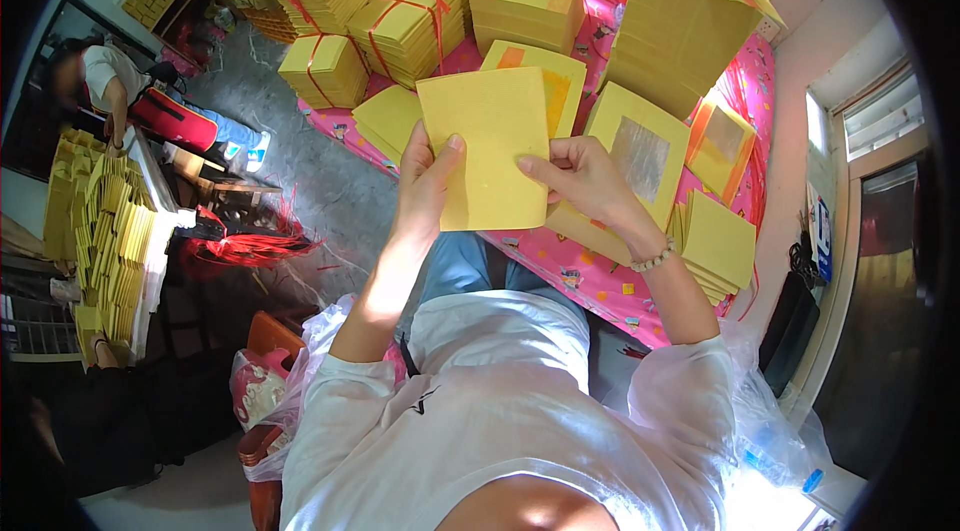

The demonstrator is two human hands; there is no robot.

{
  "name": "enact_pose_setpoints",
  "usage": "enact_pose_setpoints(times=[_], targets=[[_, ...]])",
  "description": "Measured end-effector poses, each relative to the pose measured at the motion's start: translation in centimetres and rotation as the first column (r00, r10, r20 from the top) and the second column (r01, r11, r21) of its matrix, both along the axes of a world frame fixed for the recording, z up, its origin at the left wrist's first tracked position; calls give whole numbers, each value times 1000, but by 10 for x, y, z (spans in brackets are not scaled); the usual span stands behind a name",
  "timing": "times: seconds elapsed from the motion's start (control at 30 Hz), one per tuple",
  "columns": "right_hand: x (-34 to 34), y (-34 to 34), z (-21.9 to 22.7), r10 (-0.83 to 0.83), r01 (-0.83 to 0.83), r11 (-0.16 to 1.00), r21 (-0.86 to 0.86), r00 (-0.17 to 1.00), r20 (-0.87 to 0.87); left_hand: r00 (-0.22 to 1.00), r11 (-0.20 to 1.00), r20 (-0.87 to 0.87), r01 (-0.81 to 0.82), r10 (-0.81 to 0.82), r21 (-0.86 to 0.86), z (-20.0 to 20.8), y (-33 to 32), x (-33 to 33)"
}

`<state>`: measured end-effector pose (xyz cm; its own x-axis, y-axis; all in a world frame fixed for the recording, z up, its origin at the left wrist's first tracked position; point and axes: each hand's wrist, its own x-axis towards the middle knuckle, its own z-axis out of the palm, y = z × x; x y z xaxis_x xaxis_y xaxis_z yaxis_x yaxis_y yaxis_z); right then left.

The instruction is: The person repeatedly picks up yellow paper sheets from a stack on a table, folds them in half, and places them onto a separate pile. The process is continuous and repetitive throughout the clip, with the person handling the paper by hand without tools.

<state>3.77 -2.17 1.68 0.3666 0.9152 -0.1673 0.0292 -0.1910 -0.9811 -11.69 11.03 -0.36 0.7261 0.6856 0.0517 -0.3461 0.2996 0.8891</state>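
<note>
Head view: both hands' fingers clamp a yellow paper sheet (495, 146) above a pink table (600, 281) of tied paper bundles (405, 26)

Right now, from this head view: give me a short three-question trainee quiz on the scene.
1. True or false: both hands hold the same stack of yellow paper sheets.
2. What ties the paper bundles at the top? A red string, B blue tape, C wire.
3. What colour is the cloth under the stacks?

Key:
1. True: left hand and right hand grip the yellow paper sheets.
2. A, on the tied bundles.
3. Pink cloth.
</note>
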Motion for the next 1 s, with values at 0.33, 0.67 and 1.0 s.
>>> enact_pose_setpoints(times=[0.33, 0.67, 1.0], targets=[[-26, 3, 1, 53, -52, 998, -24, 997, 52, 992, 992, -7, -129, 128, -11, -9, 11, -23], [-45, 10, -27, 152, -153, 981, -120, 988, -24, 966, 958, 23, -253, 258, -136, -39, 8, -52], [-3, 7, -29, 140, -59, 990, -127, 353, 925, 919, 926, -115, -377, 377, 19, -75, 123, -53]])
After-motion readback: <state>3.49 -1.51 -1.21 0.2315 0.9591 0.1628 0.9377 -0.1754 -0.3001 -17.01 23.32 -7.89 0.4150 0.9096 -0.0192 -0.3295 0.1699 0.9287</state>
